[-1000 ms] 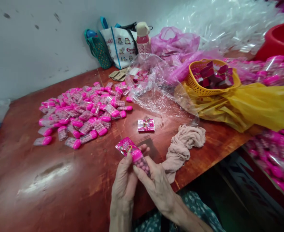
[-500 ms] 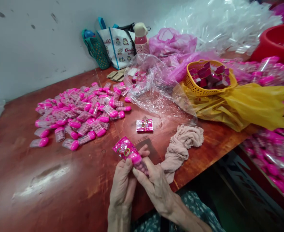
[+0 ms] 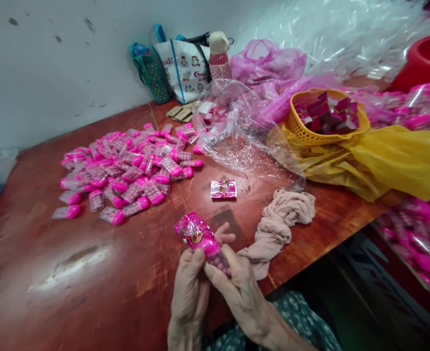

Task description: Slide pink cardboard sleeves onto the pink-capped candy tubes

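A small clear bottle of pink candy balls (image 3: 220, 263) is held over the front of the table, tilted up to the left. A shiny printed pink sleeve (image 3: 193, 230) sits over its cap end and sticks out past it. My right hand (image 3: 239, 287) pinches the candy-filled body between thumb and fingers. My left hand (image 3: 191, 278) is closed at the cap end, its thumb against the sleeve's lower edge. Some fingertips show beyond the bottle, the rest hidden. Just past the hands lies a banded stack of printed pink sleeves (image 3: 224, 189).
A heap of pink-capped candy bottles (image 3: 127, 170) spreads over the left. A crumpled beige cloth (image 3: 279, 224) lies right of my hands. Behind are clear plastic film (image 3: 244, 141), a yellow basket (image 3: 306, 134) of dark pink pieces, a yellow bag (image 3: 394, 161) and a drink bottle (image 3: 219, 58).
The view has shifted slightly, so everything sits a little further right. Both hands keep their hold on the bottle and have dropped slightly; the left thumb sits a bit lower.
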Demonstrator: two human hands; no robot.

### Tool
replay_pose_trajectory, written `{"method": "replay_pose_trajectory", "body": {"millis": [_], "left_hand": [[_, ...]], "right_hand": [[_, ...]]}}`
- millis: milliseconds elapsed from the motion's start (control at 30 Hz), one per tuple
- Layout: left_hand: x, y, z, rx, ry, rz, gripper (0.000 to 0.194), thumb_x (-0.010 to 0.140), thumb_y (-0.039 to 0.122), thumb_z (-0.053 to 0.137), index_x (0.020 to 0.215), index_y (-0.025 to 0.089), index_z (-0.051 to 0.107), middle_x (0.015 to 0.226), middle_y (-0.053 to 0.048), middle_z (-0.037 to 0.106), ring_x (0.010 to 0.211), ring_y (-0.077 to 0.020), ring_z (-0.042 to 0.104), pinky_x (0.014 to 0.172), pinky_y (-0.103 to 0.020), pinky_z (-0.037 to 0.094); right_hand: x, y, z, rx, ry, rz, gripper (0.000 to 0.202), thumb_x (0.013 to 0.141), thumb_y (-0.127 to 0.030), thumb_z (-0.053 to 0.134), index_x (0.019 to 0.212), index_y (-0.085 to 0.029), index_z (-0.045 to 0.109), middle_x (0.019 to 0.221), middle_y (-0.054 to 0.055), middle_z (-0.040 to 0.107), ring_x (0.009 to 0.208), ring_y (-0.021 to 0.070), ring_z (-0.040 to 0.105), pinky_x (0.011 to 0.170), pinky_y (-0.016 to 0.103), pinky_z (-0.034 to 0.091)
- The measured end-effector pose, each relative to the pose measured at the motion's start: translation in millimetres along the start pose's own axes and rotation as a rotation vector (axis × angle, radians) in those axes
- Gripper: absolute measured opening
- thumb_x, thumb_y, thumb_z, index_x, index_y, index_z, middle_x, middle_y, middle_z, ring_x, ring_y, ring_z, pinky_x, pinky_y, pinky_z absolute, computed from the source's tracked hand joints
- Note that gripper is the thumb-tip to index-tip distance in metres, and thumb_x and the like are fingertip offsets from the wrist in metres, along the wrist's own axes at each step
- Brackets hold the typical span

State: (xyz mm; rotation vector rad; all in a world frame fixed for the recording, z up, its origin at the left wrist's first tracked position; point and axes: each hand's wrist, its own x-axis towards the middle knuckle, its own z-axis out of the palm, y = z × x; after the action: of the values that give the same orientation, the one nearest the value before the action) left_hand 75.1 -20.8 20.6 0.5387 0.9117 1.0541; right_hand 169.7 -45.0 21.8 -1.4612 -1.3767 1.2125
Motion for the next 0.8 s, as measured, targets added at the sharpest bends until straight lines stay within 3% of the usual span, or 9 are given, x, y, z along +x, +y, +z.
{"method": "replay_pose_trajectory", "body": {"millis": [133,233,333,400,500,600,700,800], "left_hand": [[1.8,-1.4,1.7,-0.053,-0.004,-0.089,0.035,0.084,0.035,0.044,0.1,0.012,0.066,0.107,-0.015,0.063,0.1,-0.0273,0.056,0.083,-0.038,0.045],[4.8,-0.8,2.7,-0.036,0.054,-0.071,0.035,0.084,0.036,0.044,0.098,0.011,0.066,0.101,-0.015,0.064,0.091,-0.0245,0.059,0.077,-0.035,0.048],[5.5,-0.6,1.9,0.009,0.102,-0.03,0.029,0.081,0.033,0.051,0.091,0.011,0.066,0.087,-0.013,0.067,0.078,-0.0215,0.061,0.068,-0.032,0.05],[4.0,-2.3,1.5,0.05,0.074,-0.044,0.026,0.08,0.033,0.053,0.089,0.011,0.066,0.078,-0.01,0.067,0.069,-0.0188,0.061,0.062,-0.03,0.049],[0.2,-6.0,1.9,0.088,-0.039,-0.068,0.026,0.08,0.033,0.053,0.09,0.012,0.064,0.069,-0.007,0.065,0.059,-0.0143,0.058,0.056,-0.026,0.047],[-3.0,-7.3,2.7,0.132,-0.134,-0.091,0.021,0.075,0.023,0.061,0.094,0.013,0.062,0.067,-0.004,0.063,0.055,-0.011,0.054,0.055,-0.023,0.044],[-4.6,-6.8,5.1,0.16,-0.139,-0.099,0.021,0.075,0.016,0.06,0.096,0.013,0.061,0.064,-0.002,0.06,0.055,-0.0103,0.051,0.056,-0.023,0.042],[-5.0,-8.0,9.2,0.122,-0.043,-0.077,0.018,0.078,0.017,0.057,0.096,0.014,0.06,0.063,-0.001,0.058,0.053,-0.0088,0.048,0.052,-0.021,0.04]], "right_hand": [[3.6,-1.0,0.1,0.023,0.065,0.023,0.027,0.089,-0.04,0.038,0.098,-0.019,0.054,0.07,0.001,0.06,0.062,0.0145,0.057,0.057,0.022,0.042],[5.3,2.1,-2.7,-0.058,0.094,0.012,0.031,0.089,-0.041,0.038,0.095,-0.017,0.056,0.077,0.005,0.061,0.071,0.0187,0.058,0.063,0.027,0.044],[7.3,-0.1,-16.0,-0.097,0.222,-0.084,0.03,0.088,-0.042,0.039,0.093,-0.018,0.057,0.085,0.007,0.059,0.082,0.0207,0.056,0.072,0.032,0.044],[10.0,-3.8,-25.8,-0.076,0.291,-0.122,0.03,0.087,-0.041,0.041,0.097,-0.018,0.056,0.091,0.008,0.057,0.086,0.0206,0.055,0.077,0.034,0.044],[15.2,-5.9,-32.3,0.144,0.122,-0.055,0.029,0.087,-0.042,0.042,0.095,-0.019,0.058,0.092,0.005,0.056,0.06,0.011,0.056,0.055,0.024,0.048],[19.0,-0.8,-28.0,0.39,0.01,0.081,0.033,0.087,-0.045,0.041,0.086,-0.017,0.059,0.073,-0.001,0.053,0.034,0.0025,0.04,0.031,0.016,0.034],[20.5,6.1,-19.8,0.467,0.061,0.122,0.031,0.084,-0.044,0.046,0.085,-0.016,0.06,0.064,-0.003,0.05,0.032,0.0022,0.039,0.028,0.015,0.031],[20.8,9.2,-10.6,0.444,0.147,0.096,0.028,0.083,-0.041,0.05,0.082,-0.016,0.062,0.069,-0.002,0.052,0.033,0.0016,0.039,0.027,0.015,0.03]]}}
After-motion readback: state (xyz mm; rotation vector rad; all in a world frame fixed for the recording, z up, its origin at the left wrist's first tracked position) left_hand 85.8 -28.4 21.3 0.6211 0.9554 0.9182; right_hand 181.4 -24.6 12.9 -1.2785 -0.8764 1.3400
